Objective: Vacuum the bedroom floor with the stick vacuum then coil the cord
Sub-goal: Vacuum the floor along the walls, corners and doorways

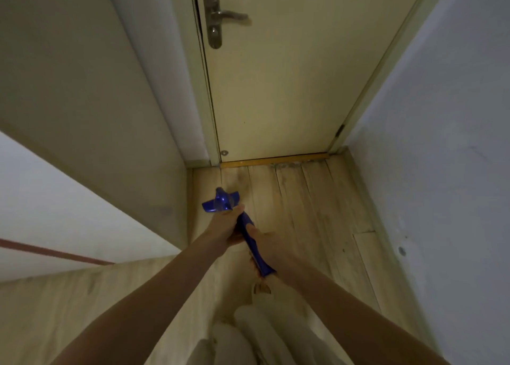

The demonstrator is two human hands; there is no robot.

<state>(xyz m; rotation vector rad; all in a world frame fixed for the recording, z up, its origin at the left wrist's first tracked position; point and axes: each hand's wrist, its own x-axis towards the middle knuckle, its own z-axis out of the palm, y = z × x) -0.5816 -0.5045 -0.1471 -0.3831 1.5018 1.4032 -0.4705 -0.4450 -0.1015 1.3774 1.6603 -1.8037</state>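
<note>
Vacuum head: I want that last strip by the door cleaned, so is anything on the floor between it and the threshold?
Nothing visible: bare wooden floor runs from the vacuum head to the threshold.

vacuum (220, 203) blue | floor (303, 199) pale wood | door (289, 74) cream

Narrow floor strip hemmed in on three sides

Closed door (276, 88) blocks 12 o'clock; walls crowd 9 and 3 o'clock; bare wooden floor (303, 204) lies open between them.
</note>
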